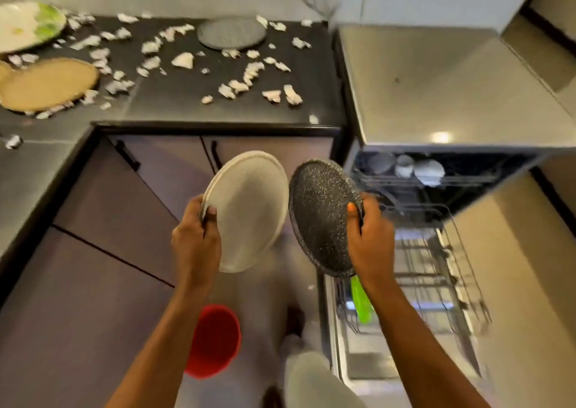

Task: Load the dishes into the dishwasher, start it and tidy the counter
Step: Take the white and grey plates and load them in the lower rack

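Dark bench (174, 95), upper left, strewn with paper scraps. Mid-frame, left hand (195, 241) pinches round white plate (249, 208) by rim; right hand (371, 233) grips black speckled plate (321, 217) likewise. Both likely stiff, breakable, slick; rim holds suit. Dishwasher's lower rack (430, 283) open at right.

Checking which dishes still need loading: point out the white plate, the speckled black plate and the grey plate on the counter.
white plate (248, 211), head view, middle of its face.
speckled black plate (322, 217), head view, middle of its face.
grey plate (232, 33), head view, middle of its top.
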A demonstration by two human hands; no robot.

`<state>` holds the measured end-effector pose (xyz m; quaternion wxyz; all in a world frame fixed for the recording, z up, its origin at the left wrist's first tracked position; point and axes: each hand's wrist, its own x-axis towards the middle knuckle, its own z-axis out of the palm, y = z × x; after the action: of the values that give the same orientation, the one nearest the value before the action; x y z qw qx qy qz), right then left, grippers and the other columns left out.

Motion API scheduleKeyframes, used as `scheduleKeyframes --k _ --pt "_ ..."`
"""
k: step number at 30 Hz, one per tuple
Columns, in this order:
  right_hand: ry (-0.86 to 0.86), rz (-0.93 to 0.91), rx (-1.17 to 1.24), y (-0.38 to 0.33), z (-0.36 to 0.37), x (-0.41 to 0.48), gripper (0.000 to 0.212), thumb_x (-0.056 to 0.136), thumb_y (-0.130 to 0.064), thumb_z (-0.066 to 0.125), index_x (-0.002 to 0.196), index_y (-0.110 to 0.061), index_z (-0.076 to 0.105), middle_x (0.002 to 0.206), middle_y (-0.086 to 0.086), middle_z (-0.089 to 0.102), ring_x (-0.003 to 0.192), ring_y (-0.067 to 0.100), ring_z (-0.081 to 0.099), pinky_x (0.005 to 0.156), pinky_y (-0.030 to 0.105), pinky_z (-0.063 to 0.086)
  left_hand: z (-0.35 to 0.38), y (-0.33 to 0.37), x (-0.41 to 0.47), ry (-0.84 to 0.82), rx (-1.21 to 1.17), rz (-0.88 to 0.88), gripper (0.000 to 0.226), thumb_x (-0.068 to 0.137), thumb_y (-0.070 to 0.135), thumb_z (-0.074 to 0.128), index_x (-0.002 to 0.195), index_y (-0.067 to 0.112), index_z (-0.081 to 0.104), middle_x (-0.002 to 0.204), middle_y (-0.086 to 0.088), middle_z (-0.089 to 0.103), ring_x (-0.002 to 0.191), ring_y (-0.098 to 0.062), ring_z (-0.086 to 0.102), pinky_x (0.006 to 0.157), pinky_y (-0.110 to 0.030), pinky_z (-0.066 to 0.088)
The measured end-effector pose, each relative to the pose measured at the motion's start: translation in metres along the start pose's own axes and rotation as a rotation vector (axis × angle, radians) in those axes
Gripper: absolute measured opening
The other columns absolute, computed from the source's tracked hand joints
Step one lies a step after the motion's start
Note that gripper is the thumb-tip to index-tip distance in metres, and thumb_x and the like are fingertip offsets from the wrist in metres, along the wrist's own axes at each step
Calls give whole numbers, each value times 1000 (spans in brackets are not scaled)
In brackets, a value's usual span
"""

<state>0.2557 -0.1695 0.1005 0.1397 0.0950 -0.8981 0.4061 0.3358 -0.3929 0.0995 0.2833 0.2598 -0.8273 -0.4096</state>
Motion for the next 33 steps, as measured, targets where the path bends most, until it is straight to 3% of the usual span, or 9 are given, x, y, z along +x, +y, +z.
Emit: scheduleKeyframes --k 4,6,10,13,15,20,23,28,33 --pt "-92 213 -149 65 -29 -62 31 99 -22 42 125 -7 51 65 1 48 52 11 43 48 20 25 34 -17 -61 -144 34 -90 18 99 21 44 110 18 58 84 -3 60 77 -25 58 66 -35 47" --pt "-112 333 -218 97 -47 -85 30 100 -22 40 123 -7 50 66 4 50 55 13 46 49 22 29 52 -18 -86 -209 35 -128 20 98 19 45 112 17 59 88 -3 59 80 -25 55 70 -33 43" --pt "-56 567 -274 161 -78 -109 26 99 -20 40 120 -7 49 87 23 63 81 37 62 66 38 46 83 -22 -124 -303 16 -190 18 99 18 44 111 15 57 90 -5 63 80 -28 58 66 -31 41" --pt "-40 699 -281 200 -99 -112 25 99 -17 40 119 -5 46 94 24 62 90 42 61 78 49 48 110 -23 -147 -381 18 -235 14 99 18 44 108 19 54 91 -7 63 81 -28 58 71 -41 51" --pt "-58 771 -288 224 -107 -109 29 98 -15 40 125 -5 42 104 24 61 97 43 59 84 51 48 129 -19 -161 -404 32 -262 13 99 17 43 106 16 54 90 -7 62 80 -28 57 71 -40 50" --pt "-179 809 -276 297 -101 -89 31 97 -14 44 126 -4 39 107 23 59 100 39 59 85 47 49 194 -14 -193 -370 74 -350 19 99 16 43 111 9 56 90 -5 60 79 -26 55 68 -30 38" --pt "-295 789 -277 342 -77 -75 26 97 -18 44 121 -9 40 103 20 59 97 36 61 84 48 52 233 -25 -213 -297 46 -426 19 99 16 44 112 9 55 95 -5 61 85 -26 56 70 -32 40" --pt "-371 689 -282 397 -31 -61 27 99 -20 37 123 -8 38 95 21 62 87 37 62 66 37 46 277 -49 -236 -189 -8 -524 22 99 18 46 119 20 53 106 4 59 96 -21 55 80 -37 48" --pt "-434 619 -329 431 4 -54 30 99 -21 37 125 -5 43 98 23 65 90 40 62 70 40 48 301 -76 -245 -132 -17 -559 14 98 24 47 110 30 52 107 6 61 99 -21 57 85 -45 52"
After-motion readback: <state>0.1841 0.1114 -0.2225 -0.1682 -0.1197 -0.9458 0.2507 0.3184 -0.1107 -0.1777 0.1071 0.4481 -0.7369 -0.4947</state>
